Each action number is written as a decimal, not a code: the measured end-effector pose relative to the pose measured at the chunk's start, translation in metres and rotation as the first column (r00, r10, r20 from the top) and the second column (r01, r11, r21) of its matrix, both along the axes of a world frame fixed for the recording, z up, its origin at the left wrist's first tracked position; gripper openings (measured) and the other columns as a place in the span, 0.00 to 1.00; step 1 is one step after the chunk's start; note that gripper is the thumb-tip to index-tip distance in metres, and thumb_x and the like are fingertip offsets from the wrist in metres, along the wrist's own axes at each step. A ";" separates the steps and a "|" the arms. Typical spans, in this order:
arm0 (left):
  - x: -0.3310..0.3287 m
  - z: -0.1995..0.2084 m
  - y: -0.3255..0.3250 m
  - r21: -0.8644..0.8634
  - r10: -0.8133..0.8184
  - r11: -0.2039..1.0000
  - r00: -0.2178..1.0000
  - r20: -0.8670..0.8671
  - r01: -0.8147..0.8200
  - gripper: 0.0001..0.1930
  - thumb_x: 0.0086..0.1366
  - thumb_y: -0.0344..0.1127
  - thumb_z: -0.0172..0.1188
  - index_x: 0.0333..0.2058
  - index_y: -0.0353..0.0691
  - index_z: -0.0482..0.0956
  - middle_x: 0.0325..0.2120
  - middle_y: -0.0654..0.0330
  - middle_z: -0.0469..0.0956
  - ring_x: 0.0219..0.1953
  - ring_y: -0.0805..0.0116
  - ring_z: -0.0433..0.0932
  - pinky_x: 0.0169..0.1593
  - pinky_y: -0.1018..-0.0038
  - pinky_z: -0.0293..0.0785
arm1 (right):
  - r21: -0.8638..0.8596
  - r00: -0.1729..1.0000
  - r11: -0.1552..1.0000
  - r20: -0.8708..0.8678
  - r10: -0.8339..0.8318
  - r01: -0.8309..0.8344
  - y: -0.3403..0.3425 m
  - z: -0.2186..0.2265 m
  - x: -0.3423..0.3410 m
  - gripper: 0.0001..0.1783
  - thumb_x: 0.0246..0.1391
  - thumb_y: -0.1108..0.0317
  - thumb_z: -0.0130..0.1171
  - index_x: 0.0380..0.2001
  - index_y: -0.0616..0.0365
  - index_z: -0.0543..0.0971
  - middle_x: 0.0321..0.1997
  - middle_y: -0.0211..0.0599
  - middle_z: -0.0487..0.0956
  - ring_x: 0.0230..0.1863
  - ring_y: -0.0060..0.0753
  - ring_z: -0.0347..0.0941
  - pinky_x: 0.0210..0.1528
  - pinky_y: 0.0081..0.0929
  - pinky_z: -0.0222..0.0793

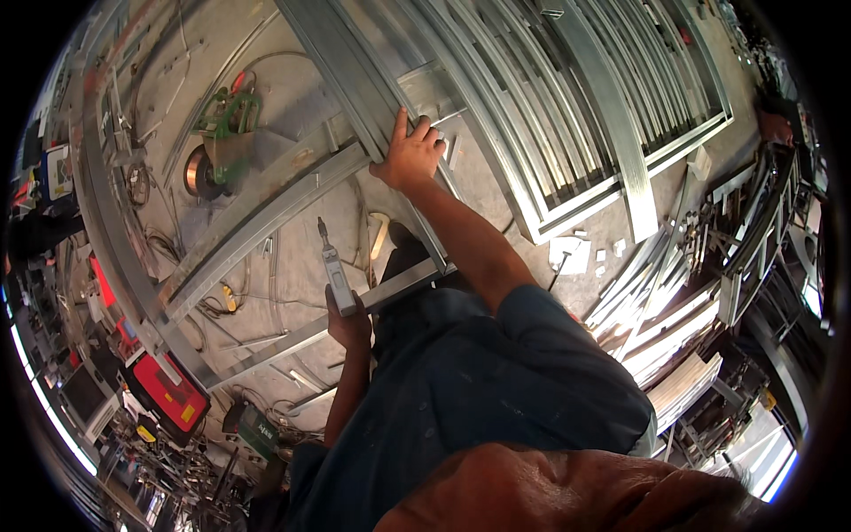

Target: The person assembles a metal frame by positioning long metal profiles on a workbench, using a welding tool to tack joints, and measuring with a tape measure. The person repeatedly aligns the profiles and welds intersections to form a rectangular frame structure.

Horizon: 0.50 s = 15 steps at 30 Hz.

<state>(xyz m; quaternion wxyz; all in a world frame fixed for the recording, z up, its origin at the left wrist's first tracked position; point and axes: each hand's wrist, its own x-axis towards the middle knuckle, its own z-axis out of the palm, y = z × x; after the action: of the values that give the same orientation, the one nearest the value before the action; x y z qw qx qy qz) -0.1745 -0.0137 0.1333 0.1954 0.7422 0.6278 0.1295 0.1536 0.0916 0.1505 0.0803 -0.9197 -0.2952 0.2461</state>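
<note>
My left hand (pixel 348 326) is closed round the lower end of a slim grey hand-held tool (pixel 336 277). The tool points away from me, and its narrow dark tip hangs above the floor inside a metal frame. My right hand (pixel 412 160) lies on the frame where a crossbar (pixel 310 188) meets the long steel profile (pixel 346 75). Its index finger is stretched along the profile, the thumb stands apart, and the other fingers bend a little over the edge. A nearer bar (pixel 403 284) of the frame runs across in front of my body.
A slatted metal panel (pixel 576 97) lies at the far right. On the floor are a green machine (pixel 229 124) beside a copper-coloured wire spool (pixel 199 171), a hammer (pixel 379 232) and cables. A red case (pixel 168 395) stands left; metal offcuts (pixel 643 275) are piled right.
</note>
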 end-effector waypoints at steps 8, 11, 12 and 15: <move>0.000 0.000 0.003 -0.086 0.023 0.996 1.000 0.002 -0.023 0.32 0.61 0.40 0.67 0.62 0.39 0.69 0.51 0.44 0.80 0.47 0.40 0.82 0.48 0.54 0.79 | 0.053 0.998 0.998 0.050 0.034 -0.037 0.016 -0.005 0.004 0.77 0.35 0.33 0.73 0.76 0.60 0.40 0.73 0.67 0.48 0.74 0.70 0.44 0.70 0.72 0.37; -0.003 0.001 0.000 -0.090 0.012 0.996 1.000 0.015 -0.010 0.32 0.62 0.39 0.67 0.63 0.40 0.67 0.51 0.43 0.80 0.48 0.41 0.82 0.48 0.54 0.79 | 0.064 0.994 0.993 0.062 0.091 -0.095 0.056 -0.007 0.017 0.77 0.37 0.30 0.71 0.76 0.61 0.39 0.75 0.71 0.44 0.76 0.73 0.39 0.70 0.76 0.35; -0.001 0.003 0.002 -0.084 -0.005 0.996 1.000 0.019 0.007 0.33 0.62 0.39 0.68 0.63 0.39 0.67 0.50 0.43 0.80 0.48 0.42 0.82 0.48 0.55 0.80 | 0.067 0.993 0.992 0.064 0.103 -0.107 0.074 -0.007 0.024 0.77 0.38 0.29 0.71 0.76 0.61 0.39 0.75 0.72 0.42 0.76 0.74 0.38 0.69 0.77 0.34; -0.002 0.002 0.006 -0.073 -0.054 0.996 0.998 0.034 0.057 0.33 0.61 0.39 0.68 0.63 0.38 0.67 0.51 0.41 0.79 0.49 0.40 0.81 0.49 0.55 0.80 | 0.030 0.995 0.997 0.071 0.062 -0.065 0.117 -0.004 0.044 0.74 0.40 0.31 0.70 0.76 0.58 0.39 0.75 0.71 0.44 0.75 0.72 0.42 0.70 0.71 0.40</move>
<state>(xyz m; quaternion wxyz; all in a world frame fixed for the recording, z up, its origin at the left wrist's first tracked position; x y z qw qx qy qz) -0.1765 -0.0073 0.1353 0.2364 0.7495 0.6081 0.1126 0.1977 0.2085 0.1464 0.0767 -0.9165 -0.3309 0.2112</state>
